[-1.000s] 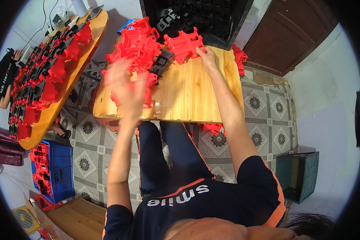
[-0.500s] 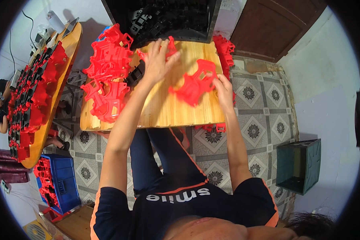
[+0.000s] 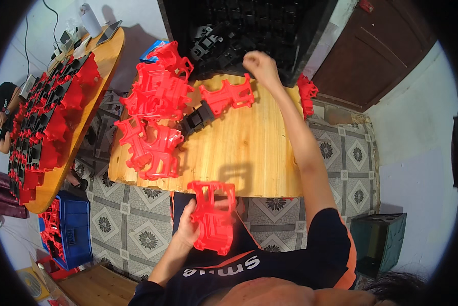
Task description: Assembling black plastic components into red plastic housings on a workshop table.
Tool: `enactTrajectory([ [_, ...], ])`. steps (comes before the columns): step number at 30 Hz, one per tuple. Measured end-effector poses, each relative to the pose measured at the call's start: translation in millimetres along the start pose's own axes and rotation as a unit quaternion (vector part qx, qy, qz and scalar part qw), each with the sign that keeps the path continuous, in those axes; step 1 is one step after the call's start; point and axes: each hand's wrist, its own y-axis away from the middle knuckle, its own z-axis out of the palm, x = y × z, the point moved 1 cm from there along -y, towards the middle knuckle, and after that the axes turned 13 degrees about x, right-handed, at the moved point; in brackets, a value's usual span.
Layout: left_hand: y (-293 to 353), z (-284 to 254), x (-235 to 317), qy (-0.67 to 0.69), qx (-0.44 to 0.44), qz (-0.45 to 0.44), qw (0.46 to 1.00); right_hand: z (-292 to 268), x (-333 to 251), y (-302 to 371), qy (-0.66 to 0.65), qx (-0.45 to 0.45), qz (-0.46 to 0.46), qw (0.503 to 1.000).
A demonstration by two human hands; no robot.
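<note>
– Holding anything, that left hand (image 3: 189,227)?
– Yes, a red plastic part (image 3: 213,230), gripped by its left side at the lower middle of the frame. The part lies just right of the palm, tilted, its open window toward the top
– And the right hand (image 3: 261,66)?
– Well apart from that part, at the upper middle, fingers curled in; I can't tell whether anything small is pinched there
– What's nearest to it?
– A black crate (image 3: 311,43) at the top of the frame, dark parts (image 3: 207,43) inside. Below and left of the hand, a single red piece (image 3: 224,97) lies on the wooden table (image 3: 259,153), with a black piece (image 3: 197,119) touching or just beside its left end
– Farther out?
– Left of centre, a pile of red frames (image 3: 157,97). At far left, rows of red and black assemblies (image 3: 50,117) on a second table (image 3: 106,69), a co-worker (image 3: 2,120) beyond them. Lower left, a blue crate (image 3: 77,232); lower right, a dark green box (image 3: 393,245)
</note>
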Motion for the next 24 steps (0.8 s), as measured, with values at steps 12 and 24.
enactTrajectory([
  [12, 30.9, -18.5, 18.1, -0.049, 0.007, 0.156, 0.986, -32.1, -30.1, -8.8, 0.269, 0.163, -0.14, 0.939],
  [24, 48.3, -22.0, 11.2, -0.02, 0.089, 0.153, 0.984, -94.1, -30.0, 195.3, 0.09, -0.217, 0.342, 0.91],
])
